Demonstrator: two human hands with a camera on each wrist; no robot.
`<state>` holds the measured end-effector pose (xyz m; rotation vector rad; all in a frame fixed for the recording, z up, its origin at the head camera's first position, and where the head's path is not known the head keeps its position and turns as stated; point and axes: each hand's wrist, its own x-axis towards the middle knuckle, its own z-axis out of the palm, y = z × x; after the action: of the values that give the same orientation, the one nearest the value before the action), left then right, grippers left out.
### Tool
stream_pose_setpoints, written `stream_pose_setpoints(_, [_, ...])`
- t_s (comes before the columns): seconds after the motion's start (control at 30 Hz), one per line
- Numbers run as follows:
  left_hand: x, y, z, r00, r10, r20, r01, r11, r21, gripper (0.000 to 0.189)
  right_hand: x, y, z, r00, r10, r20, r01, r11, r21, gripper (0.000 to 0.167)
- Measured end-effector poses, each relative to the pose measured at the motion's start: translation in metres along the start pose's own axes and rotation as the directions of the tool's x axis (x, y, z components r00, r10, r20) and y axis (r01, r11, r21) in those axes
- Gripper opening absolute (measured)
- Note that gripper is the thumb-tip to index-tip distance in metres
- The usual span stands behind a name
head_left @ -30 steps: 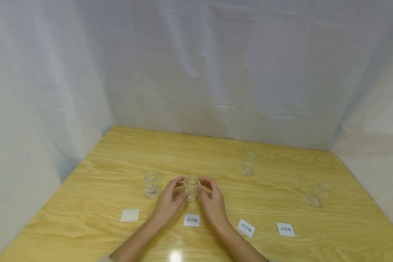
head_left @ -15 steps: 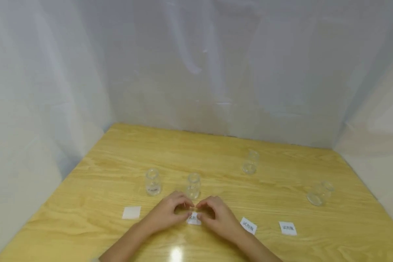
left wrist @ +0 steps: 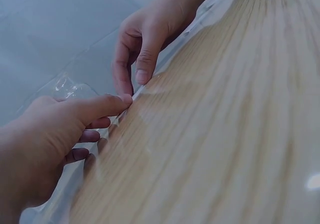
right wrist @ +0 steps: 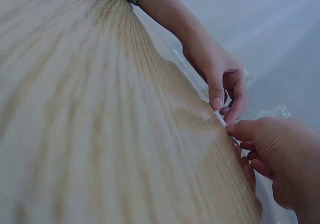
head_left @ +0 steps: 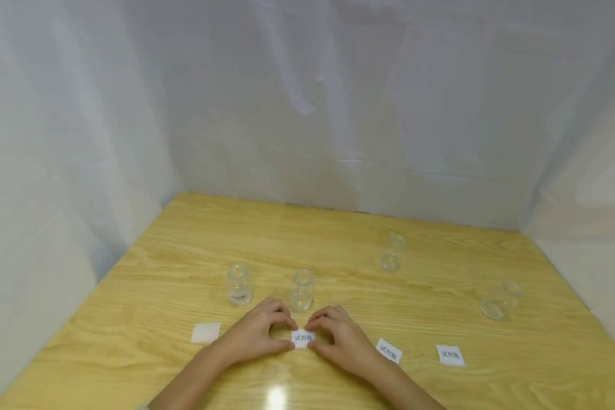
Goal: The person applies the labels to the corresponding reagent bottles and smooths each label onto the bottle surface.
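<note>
Toward the table's (head_left: 133, 353) near edge, you read 试剂瓶 on the middle card (head_left: 303, 338), the slanted card (head_left: 388, 351) and the rightmost card (head_left: 450, 355); lettering on the leftmost jar (head_left: 239, 286) is blurred.

A glass jar (head_left: 302, 291) blocks the way beyond the pinched card (head_left: 303, 338), but the table (head_left: 345, 285) right of that jar is passable.

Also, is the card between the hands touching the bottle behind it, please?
Apart: the head view shows bare tabletop between the card and the bottle.
</note>
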<state>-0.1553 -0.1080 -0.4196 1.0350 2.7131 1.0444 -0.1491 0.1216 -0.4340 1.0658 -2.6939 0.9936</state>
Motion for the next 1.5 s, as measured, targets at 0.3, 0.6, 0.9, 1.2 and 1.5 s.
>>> stream_pose_setpoints(0.3, [-0.002, 0.001, 0.004, 0.999, -0.034, -0.022, 0.034, 0.999, -0.009, 0.029, 0.002, -0.001, 0.002, 1.000, 0.017, 0.006, -0.017, 1.000, 0.005, 0.019])
stream_pose_setpoints(0.6, [-0.004, 0.003, 0.010, 0.998, -0.054, -0.046, 0.053, 0.998, -0.017, 0.021, 0.000, -0.002, 0.006, 1.000, -0.001, -0.005, 0.001, 1.000, 0.014, 0.018])
stream_pose_setpoints(0.9, [-0.003, 0.005, 0.010, 0.997, -0.068, -0.045, 0.067, 0.998, -0.014, 0.023, 0.001, -0.002, 0.006, 0.999, -0.025, -0.020, 0.025, 1.000, 0.003, 0.018])
stream_pose_setpoints(1.2, [0.000, 0.006, 0.010, 0.997, -0.063, -0.036, 0.063, 0.998, -0.003, 0.030, 0.002, -0.002, 0.002, 0.999, -0.046, -0.030, 0.045, 0.999, -0.008, 0.017])
stream_pose_setpoints(1.5, [0.003, 0.007, 0.011, 0.997, -0.052, -0.050, 0.052, 0.999, -0.014, 0.023, 0.002, -0.002, 0.000, 0.999, -0.038, -0.029, 0.038, 0.999, -0.020, 0.015])
